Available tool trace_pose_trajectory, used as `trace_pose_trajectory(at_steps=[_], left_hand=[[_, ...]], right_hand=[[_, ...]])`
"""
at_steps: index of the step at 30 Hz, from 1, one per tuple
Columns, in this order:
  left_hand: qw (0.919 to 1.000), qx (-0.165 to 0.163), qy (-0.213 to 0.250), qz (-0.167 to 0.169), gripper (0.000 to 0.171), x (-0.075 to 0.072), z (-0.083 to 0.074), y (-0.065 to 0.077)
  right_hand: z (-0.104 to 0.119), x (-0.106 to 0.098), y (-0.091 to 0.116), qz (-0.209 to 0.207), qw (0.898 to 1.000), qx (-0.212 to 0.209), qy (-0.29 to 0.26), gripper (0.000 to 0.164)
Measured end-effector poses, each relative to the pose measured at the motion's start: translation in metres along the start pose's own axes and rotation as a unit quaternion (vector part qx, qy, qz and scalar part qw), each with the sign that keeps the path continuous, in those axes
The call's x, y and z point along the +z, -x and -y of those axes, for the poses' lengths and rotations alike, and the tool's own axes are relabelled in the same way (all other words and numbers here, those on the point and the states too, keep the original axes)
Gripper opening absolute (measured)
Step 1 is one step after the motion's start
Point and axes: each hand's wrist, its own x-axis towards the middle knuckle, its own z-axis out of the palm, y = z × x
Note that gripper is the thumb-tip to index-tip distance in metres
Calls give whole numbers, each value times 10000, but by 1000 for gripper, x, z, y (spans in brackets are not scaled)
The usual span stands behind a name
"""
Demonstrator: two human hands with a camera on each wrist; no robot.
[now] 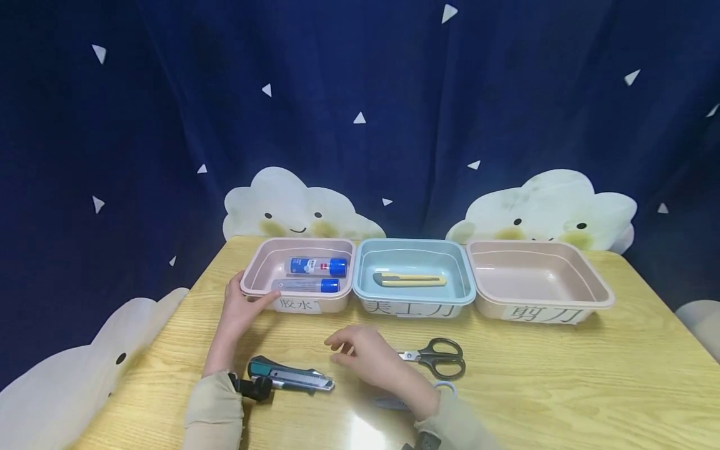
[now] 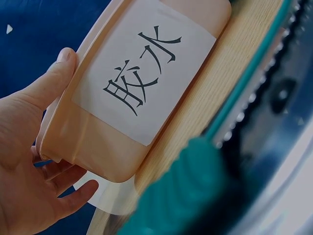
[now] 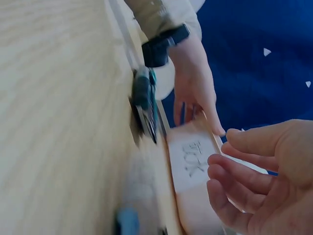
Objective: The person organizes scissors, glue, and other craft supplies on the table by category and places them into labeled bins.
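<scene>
My left hand [image 1: 240,307] grips the left end of a pink plastic bin [image 2: 102,142], thumb at the rim and fingers around the end wall. Two glue bottles with blue caps lie inside it, an upper one [image 1: 317,267] and a lower one [image 1: 306,285]. Over the table's middle, my right hand [image 1: 368,355] hangs with loosely bent fingers and holds nothing. A green and black utility knife [image 1: 289,376] lies between my hands. Black-handled scissors [image 1: 444,360] lie just right of my right hand, which covers their blades. Scissors with a pale blue handle [image 1: 447,385] are partly hidden beneath the right forearm.
A blue bin [image 1: 470,284] in the middle contains a yellow utility knife [image 1: 413,280]. To its right stands another pink bin [image 1: 602,294] with nothing in it. All three bins carry white front labels and line the back of the wooden table [image 1: 540,381], before a dark blue curtain.
</scene>
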Motion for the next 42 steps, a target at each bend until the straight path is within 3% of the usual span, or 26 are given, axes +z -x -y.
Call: trace_pose_trajectory(at_steps=[6, 9, 15, 22, 33, 42], left_hand=[[9999, -19, 97, 36, 103, 0, 2, -1], [9999, -23, 95, 36, 103, 0, 3, 0], [9999, -92, -24, 64, 105, -1, 6, 1], [9999, -134, -8, 85, 107, -2, 6, 1], [10000, -69, 5, 28, 105, -1, 2, 0], [10000, -38, 34, 15, 105, 0, 4, -1]], right_hand=[[9, 20, -7, 355, 9990, 67, 271, 25], [11, 31, -9, 508, 9964, 21, 681, 29], [13, 46, -11, 468, 9876, -43, 1501, 40], [15, 55, -17, 502, 9854, 1, 1627, 47], [12, 46, -19, 350, 9814, -116, 1885, 31], [0, 25, -11, 89, 9810, 36, 1939, 32]])
